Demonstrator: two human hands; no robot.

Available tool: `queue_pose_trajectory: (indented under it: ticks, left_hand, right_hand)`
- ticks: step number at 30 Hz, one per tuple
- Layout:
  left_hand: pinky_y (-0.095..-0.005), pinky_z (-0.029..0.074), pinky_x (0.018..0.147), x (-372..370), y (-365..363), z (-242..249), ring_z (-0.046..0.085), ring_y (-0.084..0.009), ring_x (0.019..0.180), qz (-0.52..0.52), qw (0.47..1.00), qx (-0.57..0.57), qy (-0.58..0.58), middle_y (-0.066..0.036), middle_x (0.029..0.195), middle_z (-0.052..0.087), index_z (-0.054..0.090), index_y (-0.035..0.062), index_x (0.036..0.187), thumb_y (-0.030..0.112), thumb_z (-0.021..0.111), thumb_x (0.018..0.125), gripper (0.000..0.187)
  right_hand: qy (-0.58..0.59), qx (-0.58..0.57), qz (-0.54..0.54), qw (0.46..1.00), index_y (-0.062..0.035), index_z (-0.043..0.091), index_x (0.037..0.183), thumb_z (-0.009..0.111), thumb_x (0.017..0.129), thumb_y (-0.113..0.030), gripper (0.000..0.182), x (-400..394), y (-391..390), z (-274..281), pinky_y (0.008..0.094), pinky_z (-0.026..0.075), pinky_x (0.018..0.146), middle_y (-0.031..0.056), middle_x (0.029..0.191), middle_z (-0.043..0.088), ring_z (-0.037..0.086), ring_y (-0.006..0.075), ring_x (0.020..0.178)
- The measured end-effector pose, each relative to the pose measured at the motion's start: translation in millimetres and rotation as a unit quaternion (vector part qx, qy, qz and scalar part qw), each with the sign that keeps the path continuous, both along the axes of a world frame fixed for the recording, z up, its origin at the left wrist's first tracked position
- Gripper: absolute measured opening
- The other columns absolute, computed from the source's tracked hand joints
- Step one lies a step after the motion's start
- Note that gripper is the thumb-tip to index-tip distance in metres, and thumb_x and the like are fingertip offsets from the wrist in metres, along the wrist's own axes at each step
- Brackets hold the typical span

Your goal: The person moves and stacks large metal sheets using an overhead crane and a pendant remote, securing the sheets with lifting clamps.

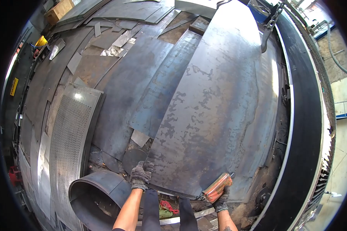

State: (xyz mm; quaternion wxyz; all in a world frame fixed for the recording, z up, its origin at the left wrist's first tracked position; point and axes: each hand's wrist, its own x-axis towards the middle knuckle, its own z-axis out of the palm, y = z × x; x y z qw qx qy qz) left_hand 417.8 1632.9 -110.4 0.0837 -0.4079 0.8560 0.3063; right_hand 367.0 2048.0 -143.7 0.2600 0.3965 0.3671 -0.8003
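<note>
Clearly, at the bottom of the frame, the gloved left hand lies flat and open on the near edge of the large steel sheet, while the right hand is closed around an orange control pendant. I judge the sheet hangs from the chain hook at the upper right. Good practice is to steady the edge lightly, with fingers never under it. A perforated sheet lies at left.

Scrap steel sheets litter the workshop floor, a perforated panel among them, daylight seemingly entering at right
</note>
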Motion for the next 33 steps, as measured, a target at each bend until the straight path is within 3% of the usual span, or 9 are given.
queue_pose_trajectory:
  ticks: [9,13,19,21,25,33]
  left_hand:
    - [-0.0466,0.052,0.071,5,-1,-22,0.066,-0.0410,0.082,0.000,0.999,-0.014,0.036,-0.022,0.083,0.067,0.065,0.0046,0.093,0.056,0.058,0.086,0.052]
    - [-0.0439,0.052,0.071,10,-1,-26,0.067,-0.0376,0.081,0.010,1.000,-0.010,0.027,-0.019,0.083,0.068,0.065,0.0036,0.093,0.053,0.061,0.085,0.050]
    - [-0.0418,0.051,0.072,3,1,-17,0.067,-0.0361,0.081,0.028,0.998,0.024,0.047,-0.018,0.083,0.068,0.064,0.0038,0.092,0.050,0.062,0.086,0.047]
    - [-0.0422,0.051,0.072,1,3,-15,0.066,-0.0366,0.082,0.019,0.998,0.032,0.042,-0.019,0.083,0.068,0.064,0.0033,0.091,0.047,0.061,0.088,0.044]
    - [-0.0423,0.050,0.071,-1,3,-14,0.065,-0.0376,0.081,-0.034,0.997,-0.020,0.065,-0.019,0.084,0.067,0.062,0.0019,0.089,0.040,0.060,0.091,0.038]
    - [-0.0381,0.050,0.069,-2,1,-17,0.066,-0.0304,0.074,-0.014,0.996,0.025,0.082,-0.017,0.078,0.067,0.063,0.0017,0.090,0.037,0.064,0.088,0.035]
  right_hand:
    - [-0.027,0.047,0.010,0.998,-0.0158,0.041,0.139,0.071,0.071,-0.064,0.088,-7,-12,16,0.0469,0.040,0.103,0.0065,0.130,0.049,0.047,0.0288,0.119]
    - [-0.043,0.017,0.026,0.999,-0.0161,0.041,0.139,0.074,0.070,-0.061,0.089,-12,-12,25,0.0472,0.039,0.103,0.0062,0.132,0.048,0.046,0.0284,0.121]
    - [-0.046,0.012,0.011,0.999,-0.0164,0.041,0.140,0.071,0.072,-0.063,0.088,-4,-6,6,0.0478,0.038,0.105,0.0066,0.132,0.049,0.047,0.0301,0.121]
    - [-0.052,0.000,-0.001,0.999,-0.0137,0.043,0.139,0.068,0.078,-0.057,0.080,-4,-4,6,0.0450,0.034,0.108,0.0070,0.134,0.050,0.046,0.0294,0.124]
    - [-0.041,0.010,-0.003,0.999,-0.0131,0.044,0.138,0.069,0.078,-0.056,0.078,1,0,3,0.0448,0.035,0.108,0.0068,0.134,0.051,0.046,0.0286,0.123]
    - [-0.031,0.016,-0.025,0.999,-0.0121,0.047,0.136,0.069,0.080,-0.053,0.073,4,-1,-4,0.0445,0.037,0.106,0.0058,0.131,0.054,0.050,0.0277,0.120]
